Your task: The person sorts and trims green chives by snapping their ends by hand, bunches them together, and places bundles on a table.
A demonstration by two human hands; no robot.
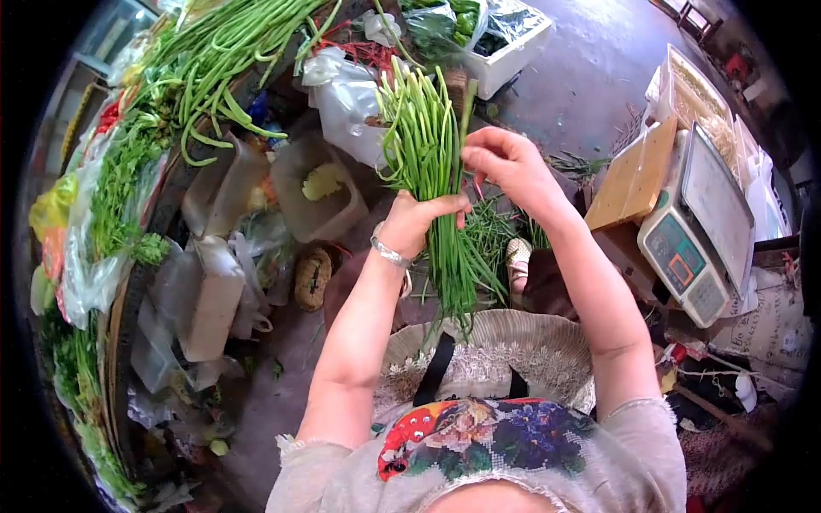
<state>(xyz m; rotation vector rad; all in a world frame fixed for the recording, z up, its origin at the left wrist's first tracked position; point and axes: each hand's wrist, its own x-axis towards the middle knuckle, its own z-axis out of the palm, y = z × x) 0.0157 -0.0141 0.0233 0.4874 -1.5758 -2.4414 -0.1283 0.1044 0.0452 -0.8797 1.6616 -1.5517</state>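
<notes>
My left hand (412, 224) is wrapped round a thick bundle of long green stalks (425, 128), held upright in front of my body. The pale ends point away from me and the thin green ends hang toward my lap. At the right side of the bundle, my right hand (505, 167) has its fingers bent and pressed together near a single stalk; a thin red strand shows just below them. What the fingertips pinch is too small to tell. Loose green stalks (492, 235) lie on the floor below the bundle.
A digital scale (684, 252) stands at the right beside a wooden board (633, 175). Long beans (231, 43) and leafy greens (111, 197) line the left shelf. A plastic bin (316, 188) sits below it, and a white foam box (513, 60) lies ahead.
</notes>
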